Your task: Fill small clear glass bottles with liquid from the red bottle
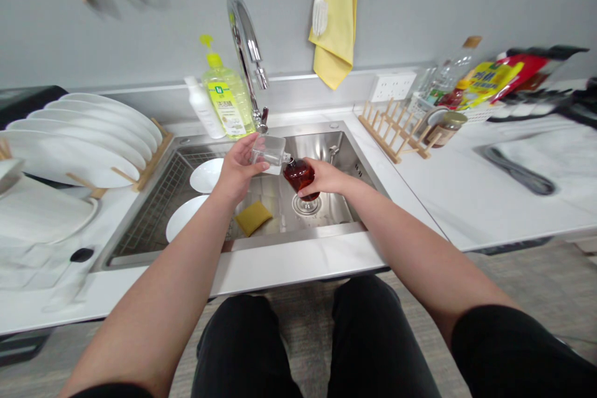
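Over the sink (pixel 298 239), my left hand (pixel 239 168) grips a clear bottle (pixel 270 150), tilted so its narrow neck points right. That neck meets the dark mouth of a reddish-brown bottle (pixel 299 177), which my right hand (pixel 321 177) is wrapped around. Whether liquid passes between the two cannot be made out. Below my hands, a yellow sponge (pixel 254 218) lies in the sink. White dishes, one a bowl or plate (pixel 206 175), sit in the sink's left part beside my left forearm. The drain (pixel 306 205) is under the reddish-brown bottle.
A chrome faucet (pixel 245 43) arches behind my hands. Yellow-green dish soap (pixel 228 99) and a white bottle (pixel 204 107) stand behind the sink. White plates (pixel 74 149) fill a wooden rack at left. An unloaded wooden rack (pixel 394 130) and a jar (pixel 446 129) stand right. A yellow cloth (pixel 338 25) hangs above.
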### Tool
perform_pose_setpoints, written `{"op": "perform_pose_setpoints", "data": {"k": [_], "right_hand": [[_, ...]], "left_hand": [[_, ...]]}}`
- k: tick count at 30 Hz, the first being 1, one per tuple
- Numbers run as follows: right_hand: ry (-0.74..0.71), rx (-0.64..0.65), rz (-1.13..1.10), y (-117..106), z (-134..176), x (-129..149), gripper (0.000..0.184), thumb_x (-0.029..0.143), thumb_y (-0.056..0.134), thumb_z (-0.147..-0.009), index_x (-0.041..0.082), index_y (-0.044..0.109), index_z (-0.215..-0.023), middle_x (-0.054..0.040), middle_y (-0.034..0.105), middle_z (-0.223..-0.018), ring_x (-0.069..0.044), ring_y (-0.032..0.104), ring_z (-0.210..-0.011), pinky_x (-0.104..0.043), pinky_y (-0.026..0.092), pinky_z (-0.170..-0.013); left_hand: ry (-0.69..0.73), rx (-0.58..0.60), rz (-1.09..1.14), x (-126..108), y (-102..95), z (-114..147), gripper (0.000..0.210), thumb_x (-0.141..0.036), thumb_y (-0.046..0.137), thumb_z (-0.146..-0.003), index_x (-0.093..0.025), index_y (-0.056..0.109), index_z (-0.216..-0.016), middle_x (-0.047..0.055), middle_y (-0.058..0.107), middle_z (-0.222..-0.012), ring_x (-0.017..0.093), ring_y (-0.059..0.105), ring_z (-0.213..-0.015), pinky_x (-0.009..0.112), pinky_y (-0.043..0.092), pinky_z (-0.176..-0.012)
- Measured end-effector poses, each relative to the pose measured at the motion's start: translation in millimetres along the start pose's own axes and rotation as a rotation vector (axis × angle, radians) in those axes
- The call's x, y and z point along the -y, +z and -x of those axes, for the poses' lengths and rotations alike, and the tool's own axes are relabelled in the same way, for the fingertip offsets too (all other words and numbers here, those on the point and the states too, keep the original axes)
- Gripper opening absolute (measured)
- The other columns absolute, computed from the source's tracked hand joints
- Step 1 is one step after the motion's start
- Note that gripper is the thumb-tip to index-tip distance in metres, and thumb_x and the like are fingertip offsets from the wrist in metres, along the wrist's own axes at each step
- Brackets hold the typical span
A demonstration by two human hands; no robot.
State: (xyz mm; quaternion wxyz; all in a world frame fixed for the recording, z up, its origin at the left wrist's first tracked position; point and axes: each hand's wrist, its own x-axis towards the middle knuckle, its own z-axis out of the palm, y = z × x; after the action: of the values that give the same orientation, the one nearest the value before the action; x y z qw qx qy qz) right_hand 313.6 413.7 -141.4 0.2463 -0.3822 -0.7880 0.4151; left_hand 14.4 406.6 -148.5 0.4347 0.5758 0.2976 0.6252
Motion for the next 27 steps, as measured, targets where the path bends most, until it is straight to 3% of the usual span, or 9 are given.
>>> {"op": "perform_pose_setpoints", "data": {"k": [6, 20, 27], "right_hand": [[-0.003, -0.011, 0.000, 0.4, 0.7, 0.8, 0.068, 0.033, 0.106, -0.063, 0.024, 0.071, -0.120, -0.0039, 0.084, -0.115, -0.033, 0.079, -0.108, -0.046, 0.064, -0.098], [0.012, -0.015, 0.015, 0.9, 1.3, 3.4, 0.067, 0.034, 0.106, -0.061, 0.025, 0.072, -0.118, -0.0035, 0.084, -0.114, -0.033, 0.079, -0.108, -0.046, 0.064, -0.096], [-0.001, -0.015, 0.028, 0.8, 1.6, 3.0, 0.068, 0.035, 0.106, -0.061, 0.025, 0.074, -0.120, -0.0038, 0.084, -0.114, -0.033, 0.079, -0.108, -0.047, 0.063, -0.099]], "left_hand": [[-0.010, -0.021, -0.005, -3.8, 2.7, 1.0, 0.094, -0.033, 0.117, -0.057, -0.036, 0.080, -0.143, 0.008, 0.077, -0.150, 0.033, 0.073, -0.140, 0.044, 0.066, -0.109], [0.008, -0.007, -0.023, -2.8, 0.7, 1.6, 0.094, -0.030, 0.116, -0.060, -0.038, 0.080, -0.147, 0.008, 0.077, -0.151, 0.038, 0.071, -0.144, 0.058, 0.061, -0.122], [0.006, -0.014, -0.046, -2.9, 1.7, 2.4, 0.096, -0.035, 0.117, -0.059, -0.039, 0.080, -0.147, 0.007, 0.078, -0.153, 0.038, 0.072, -0.145, 0.058, 0.062, -0.122]]}}
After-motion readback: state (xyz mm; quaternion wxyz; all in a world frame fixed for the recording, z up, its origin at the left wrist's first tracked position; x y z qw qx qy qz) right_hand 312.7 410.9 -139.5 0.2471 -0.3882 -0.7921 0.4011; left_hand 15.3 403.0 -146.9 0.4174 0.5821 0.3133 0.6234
